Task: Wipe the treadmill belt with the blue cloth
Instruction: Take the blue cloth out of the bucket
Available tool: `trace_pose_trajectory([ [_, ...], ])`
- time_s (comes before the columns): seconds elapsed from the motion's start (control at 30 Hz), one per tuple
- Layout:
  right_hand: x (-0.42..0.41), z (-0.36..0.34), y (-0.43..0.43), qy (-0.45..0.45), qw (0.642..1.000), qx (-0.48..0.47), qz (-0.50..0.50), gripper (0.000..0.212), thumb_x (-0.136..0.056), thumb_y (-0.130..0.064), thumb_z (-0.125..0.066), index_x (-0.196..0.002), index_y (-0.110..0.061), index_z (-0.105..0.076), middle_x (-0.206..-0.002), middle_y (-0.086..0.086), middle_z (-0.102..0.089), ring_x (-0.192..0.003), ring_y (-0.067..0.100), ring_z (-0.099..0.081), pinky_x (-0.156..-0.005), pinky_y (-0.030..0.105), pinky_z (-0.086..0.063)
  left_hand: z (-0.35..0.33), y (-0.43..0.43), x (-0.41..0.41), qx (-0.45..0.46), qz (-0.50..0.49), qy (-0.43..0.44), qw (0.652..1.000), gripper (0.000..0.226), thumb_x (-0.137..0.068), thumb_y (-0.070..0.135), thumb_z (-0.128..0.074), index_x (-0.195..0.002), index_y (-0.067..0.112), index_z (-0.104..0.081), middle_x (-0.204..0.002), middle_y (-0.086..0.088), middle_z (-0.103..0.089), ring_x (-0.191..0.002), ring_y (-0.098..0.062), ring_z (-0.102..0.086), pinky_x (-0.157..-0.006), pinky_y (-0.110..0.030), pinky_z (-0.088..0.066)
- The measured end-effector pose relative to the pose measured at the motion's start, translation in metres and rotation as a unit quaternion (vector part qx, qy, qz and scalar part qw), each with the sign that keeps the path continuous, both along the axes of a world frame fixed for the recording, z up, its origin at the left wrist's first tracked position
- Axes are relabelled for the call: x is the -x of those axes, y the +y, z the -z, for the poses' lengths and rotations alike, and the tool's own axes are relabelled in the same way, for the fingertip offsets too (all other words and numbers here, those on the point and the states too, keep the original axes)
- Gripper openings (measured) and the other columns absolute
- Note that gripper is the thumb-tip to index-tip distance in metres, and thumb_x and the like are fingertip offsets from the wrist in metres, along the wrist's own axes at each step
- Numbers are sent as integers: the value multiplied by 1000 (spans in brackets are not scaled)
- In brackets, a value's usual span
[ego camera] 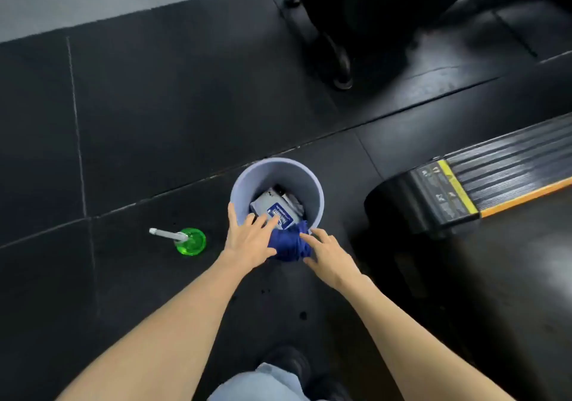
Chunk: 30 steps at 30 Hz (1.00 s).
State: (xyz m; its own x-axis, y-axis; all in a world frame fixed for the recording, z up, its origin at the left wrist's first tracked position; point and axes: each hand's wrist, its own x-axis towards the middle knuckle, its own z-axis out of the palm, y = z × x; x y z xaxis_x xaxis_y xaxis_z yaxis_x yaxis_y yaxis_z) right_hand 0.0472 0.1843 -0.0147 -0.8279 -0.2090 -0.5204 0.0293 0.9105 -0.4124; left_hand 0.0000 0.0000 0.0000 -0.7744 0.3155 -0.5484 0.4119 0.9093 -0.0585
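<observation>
Left hand (247, 239) and right hand (328, 255), fingers spread and straight, flank the blue cloth (289, 244); neither grips it. Cloth is bunched over the near rim of the grey bucket (278, 168), touching both hands. Green bottle (190, 241) stands on the floor to the left; treadmill (510, 165) lies well right.

Deep blue against black, with one splash of green.
You see a royal-blue fabric cloth (289, 244), a pale lavender-grey plastic bucket (247, 177), a translucent bright-green bottle (191, 242) with a white nozzle, matte black floor tiles (154, 122), and a black ribbed treadmill (510, 159) with a yellow band and an orange edge.
</observation>
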Motion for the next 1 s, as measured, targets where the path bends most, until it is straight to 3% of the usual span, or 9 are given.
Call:
trace_pose_trajectory([
  [0.1,9,48,-4,31,999,-7,0,56,-96,-34,-48,-146,-28,-26,-148,3,-20,-126,25,-33,-95,38,-42,47,4,-2,29,12,-4,999,70,-90,51,-45,-148,26,-14,-153,5,-24,-137,-19,-28,-107,-62,7],
  [0.23,19,82,-10,84,996,20,1,46,-92,-27,-55,-135,-17,-43,-132,8,-27,-115,25,-37,-98,32,-39,76,8,-8,6,2,52,999,27,-90,30,-53,-116,24,-56,-121,6,-56,-114,-18,-49,-111,-55,-6],
  [0.37,25,72,-9,97,991,83,37,14,-88,-12,-53,-101,-11,-50,-101,-2,-41,-86,18,-45,-72,40,-47,64,13,-4,-14,5,96,995,14,-88,26,-54,-98,24,-64,-100,6,-62,-103,-18,-53,-111,-48,-13],
  [0.43,24,49,-9,126,988,77,49,8,-89,-10,-54,-96,-9,-52,-101,0,-42,-84,19,-46,-71,38,-48,44,15,0,-35,25,130,991,11,-87,23,-55,-93,23,-64,-93,6,-64,-99,-17,-55,-110,-45,-17],
  [0.57,14,-31,17,199,978,-5,60,21,-90,-25,-54,-105,-13,-60,-118,2,-44,-101,20,-43,-84,31,-40,-34,35,13,-134,2,71,988,9,-84,17,-49,-91,21,-51,-96,5,-61,-98,-18,-53,-102,-34,-24],
  [0.7,5,-155,62,153,975,65,146,23,-85,-25,-54,-104,-13,-56,-125,2,-54,-112,23,-48,-93,35,-34,-142,81,34,-222,59,40,972,9,-83,14,-46,-88,21,-43,-91,1,-61,-87,-25,-56,-77,-35,-37],
  [0.83,-6,-283,119,137,933,127,306,14,-84,-21,-50,-94,-15,-43,-99,8,-62,-81,24,-55,-73,39,-45,-257,162,53,-322,29,-43,945,16,-81,5,-45,-92,17,-45,-91,-6,-55,-85,-31,-53,-75,-39,-42],
  [0.93,-14,-355,166,130,902,136,389,12,-87,-19,-47,-90,-13,-37,-94,8,-59,-81,25,-53,-69,36,-41,-331,236,58,-350,53,-79,932,21,-75,2,-45,-81,22,-41,-86,-3,-53,-83,-30,-52,-75,-38,-43],
  [1.0,-19,-392,198,90,856,180,477,14,-86,-21,-46,-89,-12,-36,-90,7,-57,-78,26,-53,-64,32,-40,-374,287,53,-374,82,-93,919,22,-73,1,-47,-77,22,-41,-87,-3,-56,-84,-27,-55,-75,-37,-45],
])
